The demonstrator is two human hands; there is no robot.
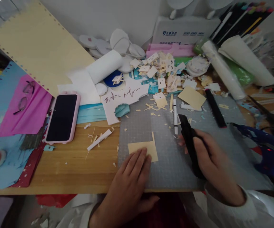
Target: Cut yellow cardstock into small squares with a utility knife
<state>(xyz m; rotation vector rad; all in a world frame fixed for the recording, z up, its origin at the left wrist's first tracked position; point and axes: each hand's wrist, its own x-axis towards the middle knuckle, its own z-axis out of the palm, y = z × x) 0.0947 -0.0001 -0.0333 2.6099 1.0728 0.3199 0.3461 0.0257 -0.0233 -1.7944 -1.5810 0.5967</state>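
My left hand [134,172] lies flat with its fingers stretched out on a small cream paper piece [151,151], pressing it to the grey cutting mat [170,171]. A narrow strip sticks up from the paper's upper right corner. To the right, my right hand [209,155] is wrapped round a long black tool [190,145], tilted with its upper end pointing away from me. Its exact kind is unclear; it resembles a stapler. Just beyond it lies a white marker [175,115]. A square of cream paper [192,97] and a black marker [215,107] are farther back on the mat.
A blue glue gun [267,145] with a lit red light lies at the right. Small paper pieces with drawn faces [162,83] are heaped at the back, before a white router [186,28]. A phone [63,117] and glasses [24,96] rest at the left.
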